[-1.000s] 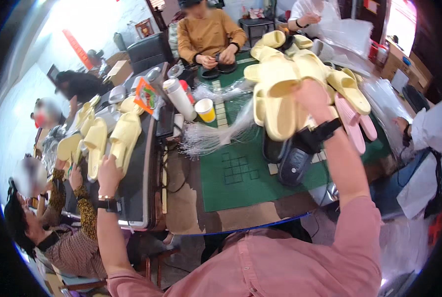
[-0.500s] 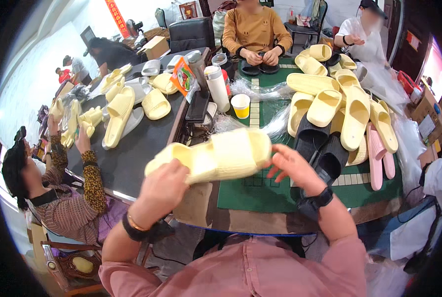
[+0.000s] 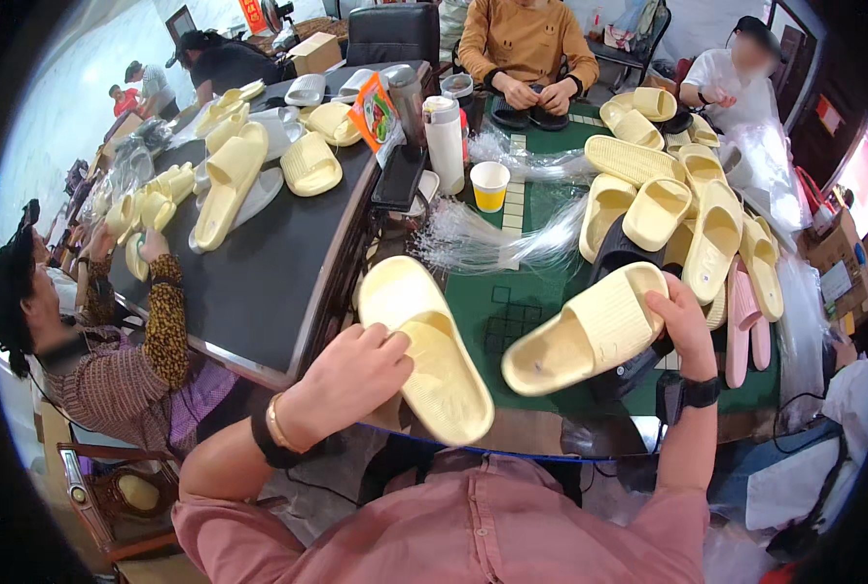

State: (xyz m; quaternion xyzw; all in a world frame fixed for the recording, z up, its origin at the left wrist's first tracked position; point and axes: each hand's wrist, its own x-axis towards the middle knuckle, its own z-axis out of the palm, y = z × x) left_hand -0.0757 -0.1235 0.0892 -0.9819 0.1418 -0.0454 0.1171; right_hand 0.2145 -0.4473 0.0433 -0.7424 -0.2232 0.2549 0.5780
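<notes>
A pale yellow slide slipper (image 3: 450, 384) is in my left hand (image 3: 348, 382), whose fingers close on its strap side; it slants above the table's near edge, sole bed facing up. My right hand (image 3: 685, 326) grips a second pale yellow slide slipper (image 3: 590, 336) by its toe end, with the heel pointing left. The two slippers are apart. Under and behind the right one, black slippers (image 3: 617, 248) are partly hidden. A heap of pale yellow slippers (image 3: 716, 238) lies just beyond my right hand, with pink slippers (image 3: 739, 326) beside it.
Bundles of clear plastic strands or film (image 3: 541, 229) lie on the green mat (image 3: 473, 292). A yellow-white paper cup (image 3: 490, 187) and a white bottle (image 3: 444, 146) stand farther back. On the dark left table (image 3: 259, 282) are more yellow slippers. Other people handle slippers at the left and far side.
The two slippers, lined up together before, are now separated. My right hand, open before, has taken one by the toe; my left hand keeps the other, now turned lengthwise.
</notes>
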